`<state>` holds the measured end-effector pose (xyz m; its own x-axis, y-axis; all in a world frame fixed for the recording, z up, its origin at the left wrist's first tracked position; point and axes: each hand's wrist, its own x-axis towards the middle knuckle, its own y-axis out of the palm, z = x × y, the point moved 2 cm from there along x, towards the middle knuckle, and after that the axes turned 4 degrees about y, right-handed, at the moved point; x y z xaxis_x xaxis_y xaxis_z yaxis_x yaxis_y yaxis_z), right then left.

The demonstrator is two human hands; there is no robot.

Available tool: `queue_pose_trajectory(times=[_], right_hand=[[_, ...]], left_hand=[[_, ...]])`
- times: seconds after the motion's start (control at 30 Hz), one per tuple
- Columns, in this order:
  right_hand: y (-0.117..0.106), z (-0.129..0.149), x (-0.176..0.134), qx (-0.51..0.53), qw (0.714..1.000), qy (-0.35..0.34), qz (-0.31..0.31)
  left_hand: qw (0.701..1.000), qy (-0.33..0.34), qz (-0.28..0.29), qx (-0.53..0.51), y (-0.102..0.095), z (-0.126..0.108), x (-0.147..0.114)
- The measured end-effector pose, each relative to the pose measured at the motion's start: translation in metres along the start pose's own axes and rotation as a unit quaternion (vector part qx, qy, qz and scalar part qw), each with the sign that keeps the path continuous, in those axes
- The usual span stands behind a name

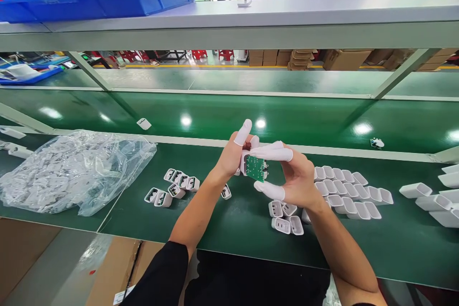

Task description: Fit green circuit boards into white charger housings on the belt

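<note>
White finger cots cover several fingertips of both hands. My left hand (232,154) is closed around a white plastic charger housing (244,162), mostly hidden by the fingers. Between the thumb and fingers of my right hand (299,177) is a green circuit board (255,168) with small parts on it. The board's left edge meets the housing's opening; I cannot tell how far in it sits. Left of my left forearm stand several housings with boards inside (182,181). Another such housing (226,192) lies between my forearms. Below my right hand are several open housings with slots (281,225).
Rows of white housings (346,191) stand to the right, with more at the far right edge (444,203). A clear plastic bag of white parts (71,172) lies left. Behind is a green conveyor belt (215,114) carrying small pieces. Blue trays (107,0) rest on the shelf above.
</note>
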<state>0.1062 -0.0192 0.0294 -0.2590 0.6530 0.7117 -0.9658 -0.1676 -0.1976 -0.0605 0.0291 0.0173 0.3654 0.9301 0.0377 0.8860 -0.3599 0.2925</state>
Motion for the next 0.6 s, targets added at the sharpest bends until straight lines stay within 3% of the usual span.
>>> queue_pose_trajectory(times=[0.6], right_hand=[[-0.0011, -0.0039, -0.0019, -0.013, 1.0, -0.007, 0.019]], left_hand=[[0.999, 0.017, 0.005, 0.038, -0.0029, 0.0012, 0.0015]])
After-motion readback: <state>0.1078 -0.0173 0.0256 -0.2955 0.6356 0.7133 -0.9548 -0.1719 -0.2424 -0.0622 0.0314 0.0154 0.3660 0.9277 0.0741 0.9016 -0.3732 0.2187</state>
